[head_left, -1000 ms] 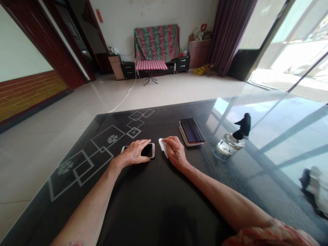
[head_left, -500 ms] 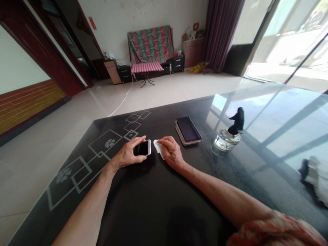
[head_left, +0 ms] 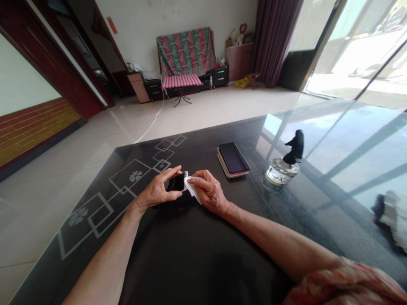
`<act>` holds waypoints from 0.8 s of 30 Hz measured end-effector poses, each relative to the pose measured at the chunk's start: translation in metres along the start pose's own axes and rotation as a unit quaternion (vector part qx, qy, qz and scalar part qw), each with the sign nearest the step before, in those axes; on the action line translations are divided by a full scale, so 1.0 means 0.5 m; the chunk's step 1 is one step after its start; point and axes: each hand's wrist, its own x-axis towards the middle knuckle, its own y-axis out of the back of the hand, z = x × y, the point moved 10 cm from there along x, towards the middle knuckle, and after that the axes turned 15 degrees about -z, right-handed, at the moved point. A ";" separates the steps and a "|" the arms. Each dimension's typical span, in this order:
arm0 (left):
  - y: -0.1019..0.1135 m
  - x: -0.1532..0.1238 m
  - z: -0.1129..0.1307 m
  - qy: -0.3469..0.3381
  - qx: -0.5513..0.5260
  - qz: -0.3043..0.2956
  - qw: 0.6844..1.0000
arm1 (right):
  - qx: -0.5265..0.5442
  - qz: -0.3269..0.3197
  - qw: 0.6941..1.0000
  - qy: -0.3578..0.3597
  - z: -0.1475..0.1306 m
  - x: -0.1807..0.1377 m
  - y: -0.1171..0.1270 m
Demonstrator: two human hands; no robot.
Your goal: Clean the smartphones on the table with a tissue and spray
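My left hand [head_left: 158, 188] grips a smartphone [head_left: 177, 183] by its long edges, thumb on the near side and fingers on the far side. The phone has a dark screen facing up and a pale rim. In my right hand [head_left: 212, 191] a folded white cloth or tissue [head_left: 192, 189] is pinched between thumb and fingers. The cloth touches the right end of the phone and covers part of that edge. Right of my right hand lies a stack of phones [head_left: 234, 159], the top one dark with a red edge.
A clear spray bottle [head_left: 282, 170] with a black trigger head stands right of the stack on the glossy black table [head_left: 178, 254]. A crumpled whitish cloth [head_left: 394, 218] lies at the far right. Beyond the table are a striped folding table [head_left: 181, 81] and a draped cabinet.
My right hand has moved the white cloth left, from just beside the phone onto its right end. My left hand holds the phone in nearly the same place.
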 end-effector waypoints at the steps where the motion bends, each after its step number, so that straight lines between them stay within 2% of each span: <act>1: 0.000 0.000 -0.002 0.003 0.000 0.003 1.000 | -0.013 -0.015 1.000 0.008 -0.008 0.000 -0.006; 4: 0.001 -0.001 -0.007 0.010 0.005 0.011 1.000 | -0.050 -0.051 0.997 0.028 -0.021 -0.001 -0.024; 9: -0.003 -0.002 -0.013 0.013 -0.041 0.000 0.999 | -0.035 -0.002 0.999 -0.008 0.005 -0.001 -0.010; 16: 0.004 -0.009 -0.030 0.020 -0.082 0.020 0.996 | -0.028 -0.038 0.998 0.042 -0.018 -0.003 -0.022; 21: -0.009 -0.005 -0.015 0.011 -0.100 -0.005 0.995 | -0.016 -0.004 1.000 0.021 -0.003 -0.001 -0.006; 24: -0.006 -0.006 -0.017 0.015 -0.106 -0.002 0.994 | -0.017 -0.013 0.999 0.028 -0.011 -0.002 -0.009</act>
